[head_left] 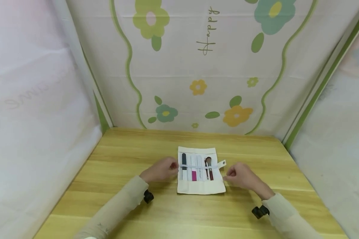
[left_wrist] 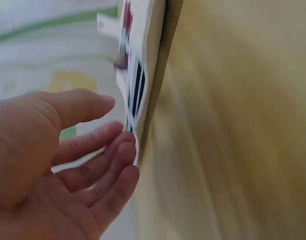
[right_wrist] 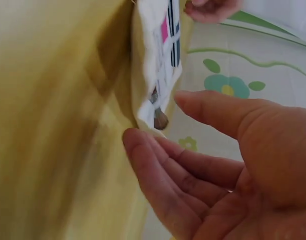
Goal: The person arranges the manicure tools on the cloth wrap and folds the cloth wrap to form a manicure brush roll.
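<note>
An unfolded white fabric pouch lies on the wooden table, its pocket edge towards me. Under its elastic band sit a dark-topped file-like strip, a white and pink strip, a white strip with lettering, a thin dark tool and a red-handled makeup brush. My left hand is at the pouch's left edge; in the left wrist view its fingertips meet that edge, thumb apart. At the right edge, my right hand has its fingers loosely bent and thumb spread away.
A snap tab sticks out from the pouch's right side. Wood-grain tabletop surrounds the pouch. White printed fabric walls rise behind and on both sides. A small black device sits at the left wrist, another at the right.
</note>
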A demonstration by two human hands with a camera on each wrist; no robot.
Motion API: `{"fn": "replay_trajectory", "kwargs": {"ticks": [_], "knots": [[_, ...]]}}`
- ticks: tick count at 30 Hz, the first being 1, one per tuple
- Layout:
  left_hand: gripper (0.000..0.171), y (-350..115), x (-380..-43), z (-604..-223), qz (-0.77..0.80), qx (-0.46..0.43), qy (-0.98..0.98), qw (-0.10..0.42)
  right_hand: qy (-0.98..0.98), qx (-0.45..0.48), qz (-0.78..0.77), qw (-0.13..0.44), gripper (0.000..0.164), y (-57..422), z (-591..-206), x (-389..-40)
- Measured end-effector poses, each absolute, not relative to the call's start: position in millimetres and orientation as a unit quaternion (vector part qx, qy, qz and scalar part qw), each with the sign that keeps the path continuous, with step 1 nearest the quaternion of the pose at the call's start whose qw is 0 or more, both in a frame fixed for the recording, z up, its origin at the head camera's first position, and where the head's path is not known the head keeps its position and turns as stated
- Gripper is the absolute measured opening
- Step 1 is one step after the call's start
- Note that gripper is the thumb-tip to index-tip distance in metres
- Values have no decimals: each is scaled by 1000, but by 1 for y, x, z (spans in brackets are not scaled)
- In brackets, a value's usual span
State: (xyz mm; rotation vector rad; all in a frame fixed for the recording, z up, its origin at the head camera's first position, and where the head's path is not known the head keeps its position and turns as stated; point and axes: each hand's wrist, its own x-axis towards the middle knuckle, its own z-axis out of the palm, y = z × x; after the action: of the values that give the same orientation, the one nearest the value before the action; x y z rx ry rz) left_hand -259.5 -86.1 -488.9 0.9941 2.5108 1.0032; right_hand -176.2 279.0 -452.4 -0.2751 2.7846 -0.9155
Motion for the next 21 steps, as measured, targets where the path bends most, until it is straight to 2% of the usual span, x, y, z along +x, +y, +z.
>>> {"fn": "replay_trajectory", "kwargs": {"ticks": [7, 11, 17, 21], "knots": [[9, -78, -308, -500, 413, 203, 878, 132, 923, -65, -355, 137, 20, 273, -472, -160], [19, -65, -328, -501, 456, 153, 866, 140, 906, -59, -394, 143, 20, 270, -475, -158], [16, -54, -338, -504, 465, 126, 868, 122, 882, -24, -440, 170, 17, 275, -479, -162], [15, -62, -334, -502, 474, 132, 860, 138, 875, -17, -450, 179, 20, 285, -475, -171]]}}
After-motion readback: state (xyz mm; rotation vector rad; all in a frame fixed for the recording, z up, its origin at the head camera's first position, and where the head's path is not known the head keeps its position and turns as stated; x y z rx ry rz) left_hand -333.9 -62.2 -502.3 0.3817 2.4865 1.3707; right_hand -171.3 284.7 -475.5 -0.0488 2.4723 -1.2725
